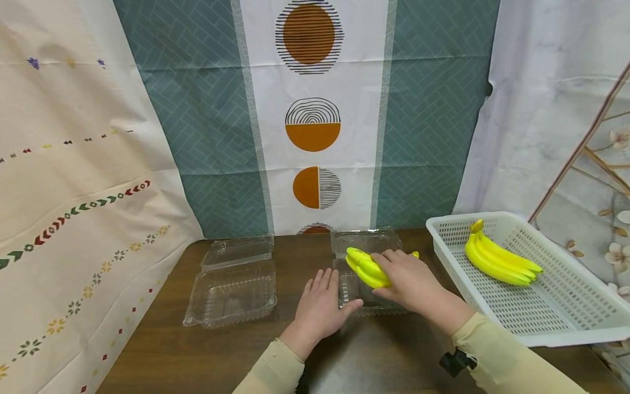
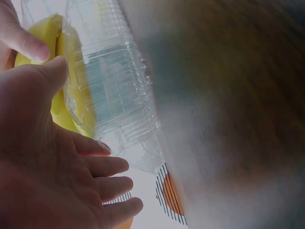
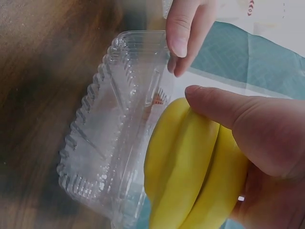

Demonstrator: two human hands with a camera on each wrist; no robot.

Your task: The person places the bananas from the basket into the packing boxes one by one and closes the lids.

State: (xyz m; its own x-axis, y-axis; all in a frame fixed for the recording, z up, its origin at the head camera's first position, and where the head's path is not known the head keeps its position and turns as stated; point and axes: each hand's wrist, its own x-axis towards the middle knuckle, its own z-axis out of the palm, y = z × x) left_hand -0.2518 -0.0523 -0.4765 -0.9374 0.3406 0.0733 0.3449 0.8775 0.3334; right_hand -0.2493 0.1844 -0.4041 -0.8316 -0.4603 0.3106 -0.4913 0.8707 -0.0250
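My right hand (image 1: pixel 413 282) grips a bunch of yellow bananas (image 1: pixel 366 268) just above a clear plastic clamshell box (image 1: pixel 379 312), whose lid (image 1: pixel 366 241) is folded back. In the right wrist view the thumb lies along the top of the bananas (image 3: pixel 188 167). My left hand (image 1: pixel 320 309) is at the left side of that same box, palm turned toward it, with fingers extended and thumb spread near its front edge. Nothing is held in the left hand. Whether its fingers touch the box, I cannot tell.
Another clear clamshell box (image 1: pixel 233 295) lies with its lid back at the left of the brown table (image 1: pixel 162 350). On the right, a white perforated basket (image 1: pixel 551 317) holds a second banana bunch (image 1: pixel 497 260). Patterned cloths (image 1: pixel 315 82) hang behind and at the sides.
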